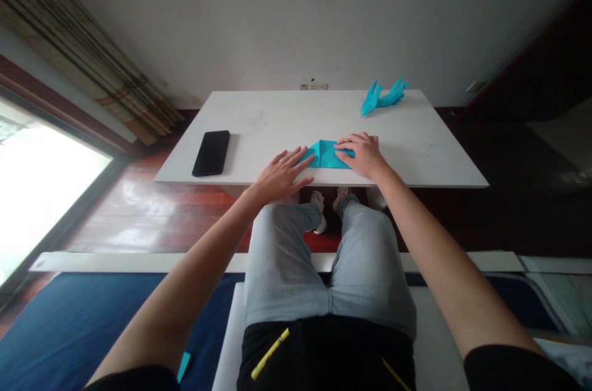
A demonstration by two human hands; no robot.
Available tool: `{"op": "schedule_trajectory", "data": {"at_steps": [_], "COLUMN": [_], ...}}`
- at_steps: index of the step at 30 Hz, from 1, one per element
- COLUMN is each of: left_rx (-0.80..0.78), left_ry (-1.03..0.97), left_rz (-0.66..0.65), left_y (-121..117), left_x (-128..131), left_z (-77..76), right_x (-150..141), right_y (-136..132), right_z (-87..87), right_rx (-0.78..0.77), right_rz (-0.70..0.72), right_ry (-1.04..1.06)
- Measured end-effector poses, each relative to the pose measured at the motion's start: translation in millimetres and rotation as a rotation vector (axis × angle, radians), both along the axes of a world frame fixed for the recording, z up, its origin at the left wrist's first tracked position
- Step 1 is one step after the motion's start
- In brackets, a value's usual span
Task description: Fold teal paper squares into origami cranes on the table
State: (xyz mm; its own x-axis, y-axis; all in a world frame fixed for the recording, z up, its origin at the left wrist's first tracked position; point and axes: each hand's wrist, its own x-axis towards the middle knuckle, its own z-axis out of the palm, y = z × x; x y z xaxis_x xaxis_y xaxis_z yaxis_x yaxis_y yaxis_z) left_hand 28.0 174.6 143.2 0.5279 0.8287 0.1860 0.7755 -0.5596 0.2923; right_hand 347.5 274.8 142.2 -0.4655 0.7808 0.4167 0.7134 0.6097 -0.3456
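A folded piece of turquoise paper (326, 155) lies flat near the front edge of the white table (268, 116), creased down its middle. My left hand (285, 174) rests on the paper's left end with fingers spread. On its right end lies my right hand (361, 152), fingers stretched over the paper and slightly bent. Both hands cover the ends of the sheet, so its full outline is hidden. Farther back on the right stand folded turquoise paper figures (383, 98), apart from my hands.
A black phone (211, 153) lies on the table's left side. Behind the table is a wall with sockets (314, 87). A curtain (87, 39) hangs by the bright window at left. A turquoise scrap (184, 366) lies on the blue surface beside my left arm.
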Motion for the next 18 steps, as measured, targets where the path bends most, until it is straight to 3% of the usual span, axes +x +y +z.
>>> {"op": "schedule_trajectory", "data": {"at_steps": [6,10,14,18], "left_rx": [0.02,0.035,0.038,0.069], "left_ry": [0.066,0.04,-0.025,-0.09], "left_rz": [0.025,0.025,0.035,0.056], "left_y": [-5,-5,-5,-4], "left_x": [4,5,5,8], "left_z": [6.1,6.0,3.0,1.3], "right_x": [-15,-47,-66,-53], "right_y": [-19,-30,-26,-16], "right_z": [20.0,28.7,20.5,9.2], "right_rx": [0.035,0.038,-0.063,-0.133], "right_rz": [-0.044,0.085,0.129,0.096], "right_ry": [-0.062,-0.144,-0.268,-0.259]}}
